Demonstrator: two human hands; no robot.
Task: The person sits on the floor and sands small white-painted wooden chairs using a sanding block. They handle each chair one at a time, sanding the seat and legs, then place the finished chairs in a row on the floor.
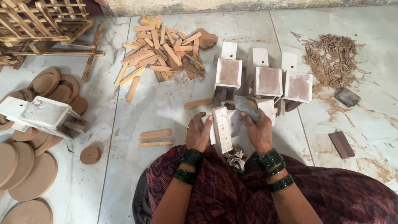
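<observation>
Person seated on the pale marble floor [166,103], dark red patterned cloth over the lap, green bangles on both wrists.

Left hand [198,133], lower centre of frame: grip clamped on a small white-painted wooden block piece [222,128]. The piece is boxy, held upright and slightly tilted, with one long face showing bare pale wood with paint patches. White paint is uneven at the edges.

Right hand [259,130], just right of it: fingers closed around a folded grey sheet of sandpaper [247,106], pressed against the upper right of the same piece. Both hands sit just above the lap.

Directly behind the hands, centre frame: three white-painted wooden box pieces with sanded brownish top faces [269,81], in a row, touching or nearly so.

Upper centre: loose heap of short plain wooden slats [163,52]. A few single slats lie on the floor left of the hands.

Upper right: pile of brown wood shavings [331,58], with a dark grey block [347,97] just below it and a flat brown rectangular pad [341,144] lower right.

Left edge: stacks of round brown fibreboard discs [29,174], another white-painted wooden box piece lying on its side [43,114] on top of them. One small disc sits apart on the floor.

Upper left corner: assembled slatted wooden frames [37,25].
</observation>
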